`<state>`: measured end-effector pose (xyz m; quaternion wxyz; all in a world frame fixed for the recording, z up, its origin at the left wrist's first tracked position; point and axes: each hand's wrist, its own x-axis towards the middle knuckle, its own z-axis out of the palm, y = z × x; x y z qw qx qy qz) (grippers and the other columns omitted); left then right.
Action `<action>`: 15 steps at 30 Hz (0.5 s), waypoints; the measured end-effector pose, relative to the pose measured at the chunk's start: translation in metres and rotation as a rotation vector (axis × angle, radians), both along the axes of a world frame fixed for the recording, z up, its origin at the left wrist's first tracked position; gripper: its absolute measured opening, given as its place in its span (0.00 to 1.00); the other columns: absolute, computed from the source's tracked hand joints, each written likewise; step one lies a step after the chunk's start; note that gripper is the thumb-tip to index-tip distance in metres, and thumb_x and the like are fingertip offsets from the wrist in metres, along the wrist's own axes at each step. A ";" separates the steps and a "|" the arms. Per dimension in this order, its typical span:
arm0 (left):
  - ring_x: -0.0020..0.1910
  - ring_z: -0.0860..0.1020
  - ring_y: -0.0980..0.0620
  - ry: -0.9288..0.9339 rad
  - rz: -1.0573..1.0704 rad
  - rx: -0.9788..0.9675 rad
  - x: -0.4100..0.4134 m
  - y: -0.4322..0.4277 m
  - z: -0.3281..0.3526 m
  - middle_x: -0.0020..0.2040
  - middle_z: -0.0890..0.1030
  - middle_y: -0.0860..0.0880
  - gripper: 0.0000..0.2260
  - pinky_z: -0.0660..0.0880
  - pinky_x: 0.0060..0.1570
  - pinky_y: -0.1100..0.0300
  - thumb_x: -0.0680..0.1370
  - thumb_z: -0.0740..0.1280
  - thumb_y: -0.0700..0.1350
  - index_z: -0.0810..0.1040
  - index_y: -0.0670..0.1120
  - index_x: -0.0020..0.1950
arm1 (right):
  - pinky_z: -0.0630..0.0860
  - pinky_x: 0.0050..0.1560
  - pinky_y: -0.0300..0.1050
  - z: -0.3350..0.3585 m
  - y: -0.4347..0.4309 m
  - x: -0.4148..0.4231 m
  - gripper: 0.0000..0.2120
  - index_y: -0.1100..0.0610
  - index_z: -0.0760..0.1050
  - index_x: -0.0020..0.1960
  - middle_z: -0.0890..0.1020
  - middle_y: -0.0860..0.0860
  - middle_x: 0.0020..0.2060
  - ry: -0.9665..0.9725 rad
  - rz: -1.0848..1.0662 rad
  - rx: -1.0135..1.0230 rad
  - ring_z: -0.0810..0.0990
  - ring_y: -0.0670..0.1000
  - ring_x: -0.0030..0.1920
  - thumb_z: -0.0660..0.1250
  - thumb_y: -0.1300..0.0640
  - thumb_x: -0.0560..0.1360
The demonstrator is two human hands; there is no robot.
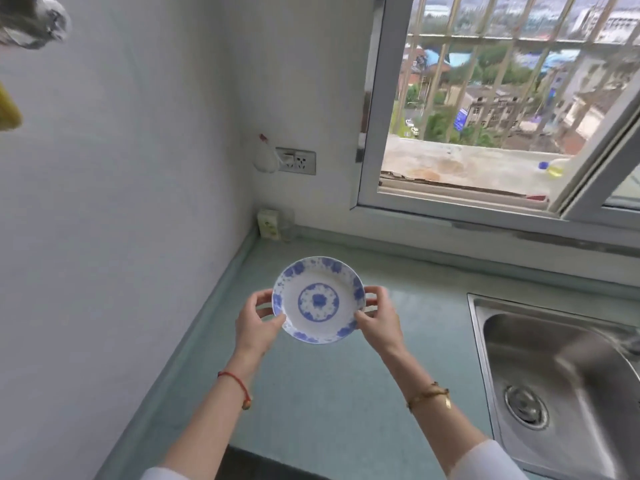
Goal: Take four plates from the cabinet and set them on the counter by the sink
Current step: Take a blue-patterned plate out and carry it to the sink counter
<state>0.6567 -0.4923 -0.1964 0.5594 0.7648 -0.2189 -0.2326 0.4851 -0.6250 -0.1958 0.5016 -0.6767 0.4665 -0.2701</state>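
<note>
A white plate (318,300) with a blue flower pattern hangs a little above the pale green counter (329,403), left of the steel sink (561,382). My left hand (256,323) grips its left rim and my right hand (375,317) grips its right rim. The plate faces up and is tilted slightly toward me. The cabinet and any other plates are out of view.
A white wall (138,202) runs along the counter's left side, with a socket (298,161) and a small plug box (268,224) in the corner. An open barred window (485,109) is behind the counter. A blurred object (33,20) hangs at the top left.
</note>
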 end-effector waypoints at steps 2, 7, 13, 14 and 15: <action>0.55 0.79 0.48 0.019 -0.010 0.028 0.023 -0.026 -0.017 0.55 0.81 0.50 0.19 0.79 0.55 0.51 0.71 0.73 0.35 0.77 0.46 0.60 | 0.78 0.30 0.32 -0.020 -0.024 0.023 0.17 0.53 0.71 0.58 0.75 0.54 0.49 0.031 -0.028 0.034 0.81 0.48 0.39 0.64 0.67 0.73; 0.55 0.80 0.47 0.077 -0.024 0.073 0.078 -0.090 -0.065 0.53 0.81 0.50 0.20 0.79 0.52 0.53 0.70 0.73 0.32 0.78 0.48 0.58 | 0.82 0.37 0.48 -0.075 -0.080 0.077 0.19 0.56 0.70 0.62 0.79 0.61 0.47 0.084 -0.069 0.119 0.83 0.57 0.43 0.62 0.68 0.73; 0.56 0.80 0.46 0.146 -0.010 0.122 0.123 -0.137 -0.114 0.58 0.82 0.45 0.21 0.77 0.56 0.53 0.71 0.73 0.29 0.77 0.43 0.61 | 0.78 0.36 0.44 -0.124 -0.121 0.127 0.18 0.56 0.70 0.63 0.78 0.64 0.52 0.149 -0.115 0.163 0.81 0.57 0.44 0.62 0.67 0.75; 0.57 0.80 0.46 0.148 -0.013 0.126 0.129 -0.142 -0.120 0.59 0.81 0.45 0.21 0.77 0.57 0.52 0.71 0.73 0.29 0.77 0.43 0.61 | 0.76 0.35 0.40 -0.129 -0.125 0.133 0.18 0.56 0.70 0.63 0.78 0.63 0.53 0.158 -0.119 0.168 0.81 0.56 0.44 0.62 0.67 0.75; 0.57 0.79 0.45 0.150 -0.018 0.131 0.133 -0.145 -0.125 0.59 0.81 0.44 0.21 0.77 0.58 0.51 0.71 0.73 0.30 0.76 0.43 0.61 | 0.75 0.34 0.39 -0.134 -0.128 0.138 0.18 0.56 0.69 0.63 0.78 0.63 0.53 0.162 -0.121 0.175 0.81 0.56 0.44 0.62 0.67 0.75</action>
